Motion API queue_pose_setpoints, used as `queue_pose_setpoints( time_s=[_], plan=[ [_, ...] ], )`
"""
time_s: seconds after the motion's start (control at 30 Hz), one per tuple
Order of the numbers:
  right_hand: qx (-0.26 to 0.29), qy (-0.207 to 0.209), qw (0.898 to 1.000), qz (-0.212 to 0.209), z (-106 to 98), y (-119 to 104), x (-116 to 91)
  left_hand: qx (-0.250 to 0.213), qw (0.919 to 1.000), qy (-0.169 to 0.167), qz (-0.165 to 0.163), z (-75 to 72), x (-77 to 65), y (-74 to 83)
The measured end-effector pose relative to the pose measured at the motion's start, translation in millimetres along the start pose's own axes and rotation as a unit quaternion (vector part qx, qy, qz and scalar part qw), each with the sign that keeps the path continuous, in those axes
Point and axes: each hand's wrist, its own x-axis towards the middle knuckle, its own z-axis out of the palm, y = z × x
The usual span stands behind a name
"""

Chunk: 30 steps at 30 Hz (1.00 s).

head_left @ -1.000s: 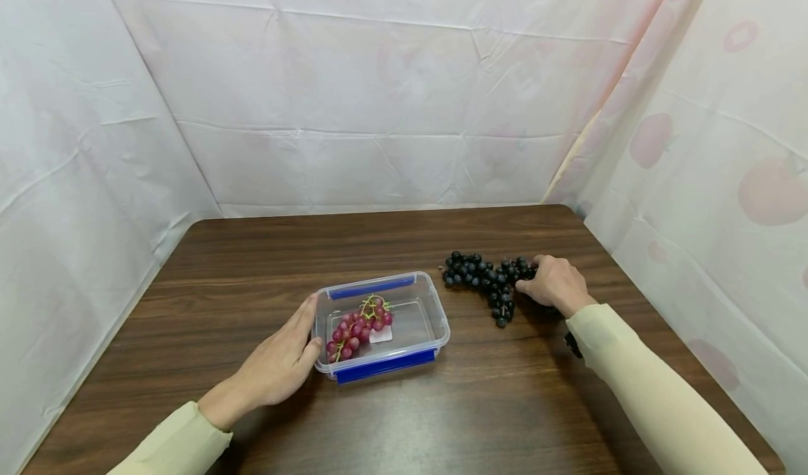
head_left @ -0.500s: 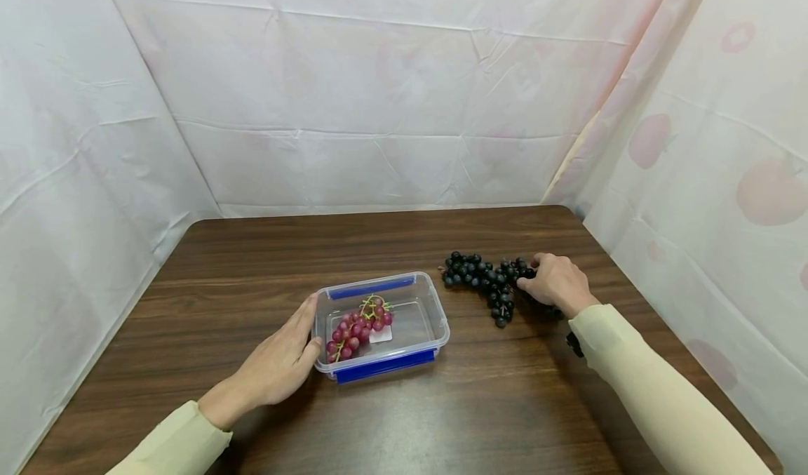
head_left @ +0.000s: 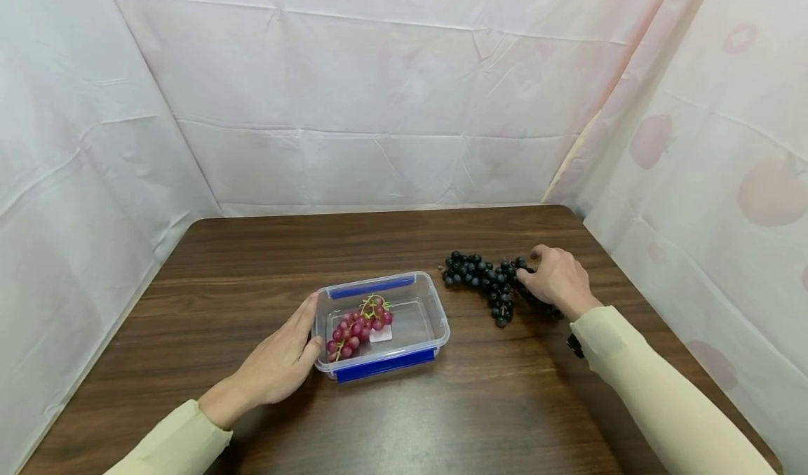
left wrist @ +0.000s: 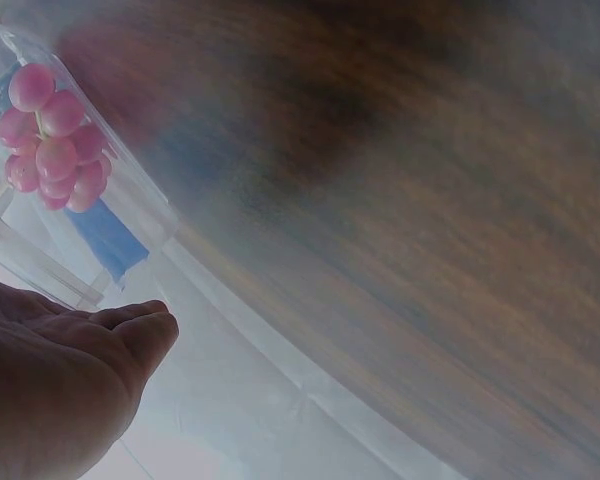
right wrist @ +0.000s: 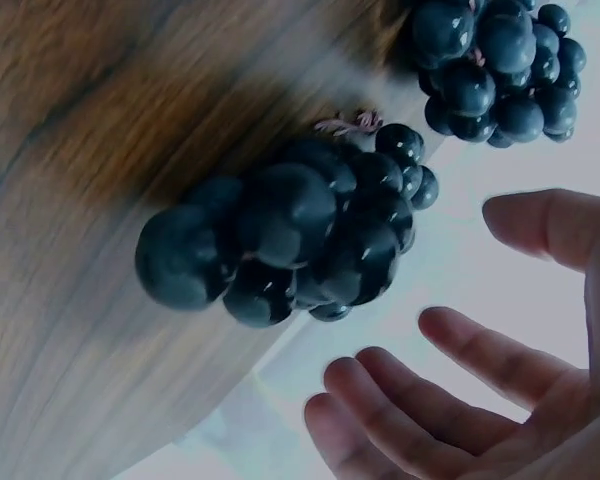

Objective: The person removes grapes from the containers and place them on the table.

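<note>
My left hand (head_left: 271,363) rests its straight fingers along the left side of a clear plastic food container (head_left: 416,315) with blue clip latches. Inside lies a bunch of red grapes (head_left: 355,333) with green stems, which also shows as pink grapes (left wrist: 55,150) in the left wrist view. To the right, black grapes (head_left: 470,270) lie in bunches on the table. Over their right end hovers my right hand (head_left: 558,282), thumb and fingers spread. In the right wrist view those fingers (right wrist: 420,410) stand apart from a bunch of black grapes (right wrist: 290,230), holding nothing.
The dark wood-grain table (head_left: 303,250) carries everything. White sheeting (head_left: 379,96) hangs behind it and along both sides, with pale fruit prints on the right. A small white label (head_left: 381,335) shows by the red grapes.
My right hand has loosened from the black grapes: its thumb and fingers have spread and lifted slightly. The left hand, the container and the red grapes have stayed put.
</note>
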Motion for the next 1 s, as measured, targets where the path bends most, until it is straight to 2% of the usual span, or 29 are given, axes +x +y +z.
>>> queue_pose_setpoints(
  time_s=[0.37, 0.7, 1.0],
  plan=[
    [0.037, 0.074, 0.996, -0.038, -2.6, -15.7, -10.0, -0.001, 1.0, -0.002, -0.003, -0.4, 0.0, 0.2],
    [0.052, 0.095, 0.991, -0.074, 0.2, -31.3, -16.7, -0.001, 1.0, -0.002, -0.003, -1.5, 0.2, 1.3],
    [0.063, 0.089, 0.989, -0.102, 1.4, -43.6, -22.6, 0.0, 1.0, -0.002, -0.003, -1.1, 0.1, 0.6]
  ],
)
